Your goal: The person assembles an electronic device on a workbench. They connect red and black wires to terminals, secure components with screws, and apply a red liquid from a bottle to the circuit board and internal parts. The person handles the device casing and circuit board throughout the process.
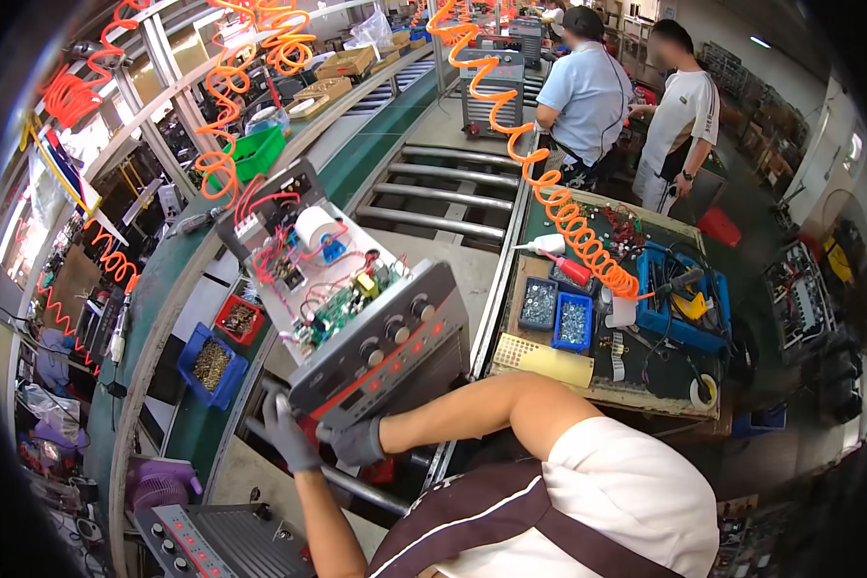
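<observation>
Okay, far left: a purple fan (159, 486) stands just above a second box (231, 539) at the bottom edge, then a blue tray (233, 383) of small brassy parts with a red tray (249, 339) beside it, both close enough that a swing left could clip them. Now my gloved left grip (294, 438), fingers up at the near left corner of the opened box (380, 337); can't tell if it has closed on it. My right grip (356, 441) is at the lower front, fingertips hidden, so no call there either. The box sits above the roller line, askew in my view, its top open. Heavy and stiff, I'd guess, the shell maybe slick under gloves; the red wires (263, 273) and green circuit board (342, 323) look fragile. Best hold: low on the outer shell, clear of the front knobs (396, 331). Moving right, metal rollers (433, 223) behind it, then a grey tray (536, 327) on the desk (650, 371), an orange coiled hose (568, 217) dangling over it, a snag risk, two people (585, 96) beyond, and a blue crate (679, 332) of cables.
</observation>
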